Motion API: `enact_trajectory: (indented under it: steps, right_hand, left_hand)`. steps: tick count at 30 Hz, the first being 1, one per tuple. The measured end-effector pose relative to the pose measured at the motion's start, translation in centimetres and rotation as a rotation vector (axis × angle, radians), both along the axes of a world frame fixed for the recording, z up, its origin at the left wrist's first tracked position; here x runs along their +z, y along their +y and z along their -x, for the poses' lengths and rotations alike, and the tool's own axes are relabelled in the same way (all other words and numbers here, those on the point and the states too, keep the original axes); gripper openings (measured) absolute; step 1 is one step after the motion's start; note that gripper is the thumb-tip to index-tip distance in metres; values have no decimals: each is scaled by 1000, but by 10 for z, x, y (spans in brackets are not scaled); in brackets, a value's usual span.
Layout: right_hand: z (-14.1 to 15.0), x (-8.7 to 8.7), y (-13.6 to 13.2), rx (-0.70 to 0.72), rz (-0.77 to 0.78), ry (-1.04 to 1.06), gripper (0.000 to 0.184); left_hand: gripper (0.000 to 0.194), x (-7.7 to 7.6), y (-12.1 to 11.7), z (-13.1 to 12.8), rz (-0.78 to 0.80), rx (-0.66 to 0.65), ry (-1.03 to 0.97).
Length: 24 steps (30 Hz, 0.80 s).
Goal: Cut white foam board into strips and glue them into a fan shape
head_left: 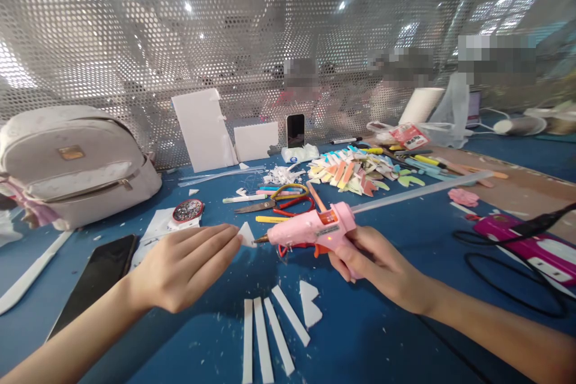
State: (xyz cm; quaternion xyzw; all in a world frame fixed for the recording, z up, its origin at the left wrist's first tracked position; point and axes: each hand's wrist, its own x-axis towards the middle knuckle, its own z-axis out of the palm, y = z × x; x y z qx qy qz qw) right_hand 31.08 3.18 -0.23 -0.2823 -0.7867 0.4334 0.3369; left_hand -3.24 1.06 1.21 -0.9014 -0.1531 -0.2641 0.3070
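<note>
My right hand (371, 261) is wrapped round the handle of a pink hot glue gun (310, 228), a long clear glue stick (418, 191) jutting from its back. The metal nozzle points left at a small white triangular piece (247, 235). My left hand (193, 261) has its fingers pressed together, their tips at that white piece, which it appears to pinch; the thumb is hidden. Below the gun, several white strips (263, 336) lie on the blue table (189, 348), beside a white piece with a notched edge (310, 305).
Behind the gun lie scissors (256, 207), pens and a heap of coloured paper strips (355, 171). A backpack (76, 162) and a dark phone (96, 279) are at left. On the right sits a magenta power strip (526, 246) with a black cable. White boards (204, 130) lean against the mesh.
</note>
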Motion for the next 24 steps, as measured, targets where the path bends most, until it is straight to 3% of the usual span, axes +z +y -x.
enact_trajectory:
  steps: [10, 15, 18, 21, 24]
  right_hand:
    - [0, 0, 0, 1, -3, -6, 41]
    - [0, -1, 1, -15, -28, -6, 42]
    - [-1, 2, 2, -71, -47, 17, 43]
    - [-7, 8, 5, -154, -59, 20, 44]
    - [-21, 13, 8, -245, -71, -6, 45]
  left_hand:
    - [32, 0, -3, 0, 62, 9, -28]
    - [27, -4, -3, -2, 186, 104, -196]
    - [20, 0, -2, -10, 399, 244, -397]
    - [12, 6, 1, -21, 750, 346, -599]
    - [18, 5, 7, -26, 1130, 372, -762]
